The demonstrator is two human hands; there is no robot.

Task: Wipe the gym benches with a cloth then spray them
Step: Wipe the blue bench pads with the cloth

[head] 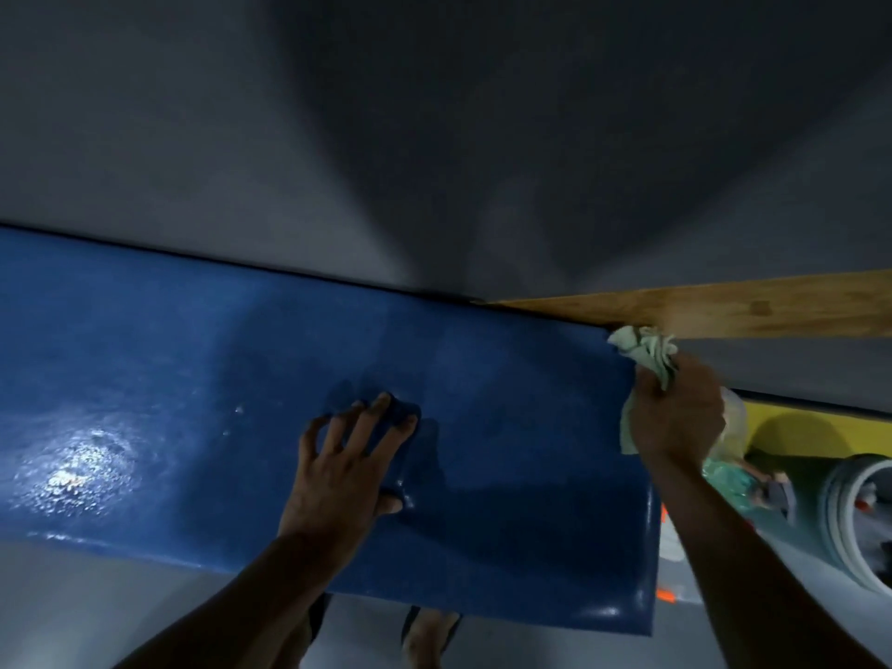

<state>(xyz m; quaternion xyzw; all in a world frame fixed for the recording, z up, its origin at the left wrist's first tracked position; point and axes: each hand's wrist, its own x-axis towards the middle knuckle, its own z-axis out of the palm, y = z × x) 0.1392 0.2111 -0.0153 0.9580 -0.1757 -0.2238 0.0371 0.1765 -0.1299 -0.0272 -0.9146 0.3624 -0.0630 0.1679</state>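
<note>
**Wiping the bench end**

Right hand (673, 417) grips bunched cloth (647, 354) at bench (193, 379) corner, 2 o'clock. Left hand (347, 456) spread, pressing pad at centre. Bench's long axis runs toward 9 o'clock; unwiped length lies that way.

bench (193, 379) left half open; wooden plank (724, 306), bucket (859, 523) crowd right

No text, label, brand or number can be read anywhere in view; the bench (193, 379) and the bucket (849, 523) beside it show none
</note>
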